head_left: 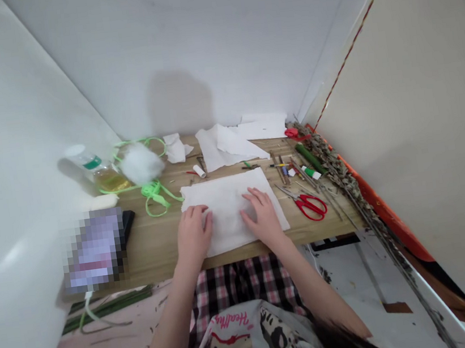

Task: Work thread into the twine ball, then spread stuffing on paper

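A sheet of white paper (229,194) with a torn left edge lies on the wooden table in front of me. My left hand (193,233) rests on its left part, fingers stretched forward. On the right part lies my right hand (262,215), its fingers spread. Neither hand holds anything; bare paper shows between them. Close to the right of the sheet are red-handled scissors (310,205), blades pointing up and left. A bright green ribbon (153,196) lies in loops at the sheet's left.
A tilted bottle of yellow liquid (106,173) and white fluff (142,163) are at the back left, a phone (94,249) in front. Torn paper (229,146) lies behind. Twigs, a green-labelled tube (311,173) and dried stalks (344,176) line the right side.
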A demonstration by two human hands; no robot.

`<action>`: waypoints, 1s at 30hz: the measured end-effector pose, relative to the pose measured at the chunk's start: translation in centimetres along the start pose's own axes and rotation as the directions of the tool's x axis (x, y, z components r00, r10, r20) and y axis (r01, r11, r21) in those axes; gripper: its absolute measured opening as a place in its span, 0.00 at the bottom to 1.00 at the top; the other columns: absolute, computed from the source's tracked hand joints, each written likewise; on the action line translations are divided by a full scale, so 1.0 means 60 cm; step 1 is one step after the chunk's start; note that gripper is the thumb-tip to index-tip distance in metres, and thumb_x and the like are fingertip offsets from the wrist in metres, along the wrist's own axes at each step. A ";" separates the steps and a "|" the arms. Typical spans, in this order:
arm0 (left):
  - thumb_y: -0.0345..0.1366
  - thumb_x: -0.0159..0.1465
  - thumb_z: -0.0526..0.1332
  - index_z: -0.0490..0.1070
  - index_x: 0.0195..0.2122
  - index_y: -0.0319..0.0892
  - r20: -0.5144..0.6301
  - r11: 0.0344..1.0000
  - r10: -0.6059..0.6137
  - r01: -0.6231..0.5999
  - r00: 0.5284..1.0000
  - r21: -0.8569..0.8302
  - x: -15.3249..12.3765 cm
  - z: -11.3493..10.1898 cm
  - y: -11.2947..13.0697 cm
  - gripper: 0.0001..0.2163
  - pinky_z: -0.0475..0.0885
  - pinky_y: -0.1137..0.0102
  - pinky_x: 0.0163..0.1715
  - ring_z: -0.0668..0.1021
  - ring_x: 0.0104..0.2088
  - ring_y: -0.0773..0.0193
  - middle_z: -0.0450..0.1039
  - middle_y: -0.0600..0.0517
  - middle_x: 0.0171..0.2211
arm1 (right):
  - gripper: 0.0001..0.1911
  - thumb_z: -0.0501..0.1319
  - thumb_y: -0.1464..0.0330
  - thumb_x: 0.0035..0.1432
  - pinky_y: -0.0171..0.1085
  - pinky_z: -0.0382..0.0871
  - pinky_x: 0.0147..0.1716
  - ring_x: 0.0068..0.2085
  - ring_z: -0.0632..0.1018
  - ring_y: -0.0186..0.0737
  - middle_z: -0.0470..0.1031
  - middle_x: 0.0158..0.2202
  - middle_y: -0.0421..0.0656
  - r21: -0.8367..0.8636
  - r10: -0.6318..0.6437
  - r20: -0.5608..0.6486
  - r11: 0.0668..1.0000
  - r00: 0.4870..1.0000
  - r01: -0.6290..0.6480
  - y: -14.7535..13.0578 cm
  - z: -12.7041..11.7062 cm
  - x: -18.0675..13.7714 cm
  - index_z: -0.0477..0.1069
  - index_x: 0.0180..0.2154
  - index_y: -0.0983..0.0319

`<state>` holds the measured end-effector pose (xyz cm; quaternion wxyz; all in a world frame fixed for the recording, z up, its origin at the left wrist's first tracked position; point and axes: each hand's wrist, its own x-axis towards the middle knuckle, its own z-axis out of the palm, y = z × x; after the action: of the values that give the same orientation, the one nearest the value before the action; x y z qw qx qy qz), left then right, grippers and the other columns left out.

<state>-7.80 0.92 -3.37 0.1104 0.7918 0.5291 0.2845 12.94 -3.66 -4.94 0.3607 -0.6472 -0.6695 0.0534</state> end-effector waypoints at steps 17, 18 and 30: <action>0.34 0.64 0.57 0.72 0.33 0.42 0.099 0.995 -0.048 0.039 0.994 0.094 0.017 0.016 0.000 0.06 0.69 0.57 0.44 0.74 0.41 0.50 0.74 0.44 0.36 | 0.04 0.59 0.72 0.65 0.45 0.67 0.47 0.45 0.72 0.49 0.75 0.40 0.49 -0.121 -0.083 0.308 0.985 0.948 0.126 -0.076 0.058 0.060 0.73 0.38 0.63; 0.33 0.64 0.56 0.71 0.33 0.42 0.093 0.995 -0.046 0.038 0.995 0.091 0.016 0.016 -0.001 0.06 0.69 0.57 0.44 0.74 0.41 0.50 0.73 0.44 0.36 | 0.04 0.59 0.72 0.65 0.45 0.67 0.47 0.44 0.72 0.48 0.75 0.39 0.49 -0.116 -0.075 0.300 0.987 0.951 0.114 -0.074 0.058 0.060 0.72 0.37 0.63; 0.35 0.64 0.56 0.70 0.33 0.43 0.058 0.997 -0.069 0.067 0.996 0.036 0.014 0.018 -0.005 0.05 0.69 0.58 0.45 0.74 0.40 0.52 0.73 0.46 0.35 | 0.06 0.56 0.73 0.63 0.44 0.68 0.46 0.42 0.73 0.47 0.75 0.37 0.47 -0.010 0.007 0.187 1.000 0.982 -0.005 -0.063 0.059 0.054 0.70 0.34 0.61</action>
<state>-7.20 1.95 -4.08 0.1223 0.7831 0.5571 0.2479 8.16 0.09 -4.14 0.2932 -0.6430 -0.6986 0.1120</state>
